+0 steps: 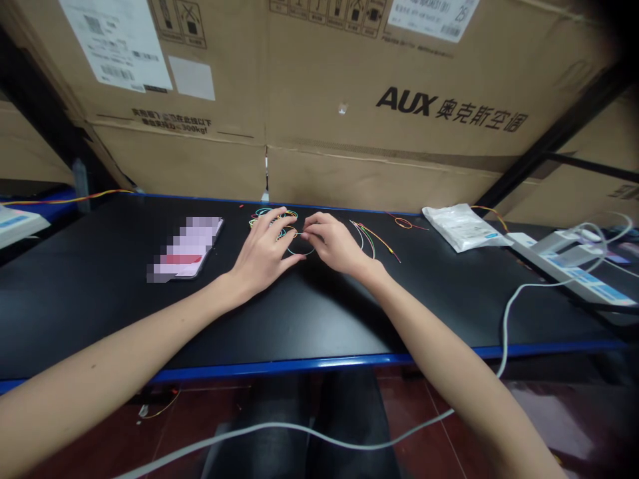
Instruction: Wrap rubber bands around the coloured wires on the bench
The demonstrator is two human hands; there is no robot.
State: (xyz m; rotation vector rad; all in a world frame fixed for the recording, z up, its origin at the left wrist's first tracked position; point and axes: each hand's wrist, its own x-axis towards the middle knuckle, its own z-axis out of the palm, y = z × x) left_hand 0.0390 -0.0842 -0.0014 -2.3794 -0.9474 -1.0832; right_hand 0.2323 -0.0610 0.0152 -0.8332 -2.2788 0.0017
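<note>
My left hand (262, 249) rests over a small tangle of thin coloured wires (260, 214), its fingers stretched out and the thumb apart. Beside it, my right hand (332, 243) is closed in a pinch on a thin light-coloured wire (301, 253), which loops in the gap between both hands. Just right of that hand lie several loose wires, among them an orange one (378, 238) and a green one (368, 234). The fingers partly hide the tangle, and the exact grip point is too small to see clearly.
A phone (187, 249) lies left on the black tabletop (319, 326). To the right are a curled orange wire (403, 223), a white plastic packet (462, 226) and a power strip (574, 269) with a white cable (506, 319) hanging over the blue edge. A large cardboard box (319, 100) stands behind.
</note>
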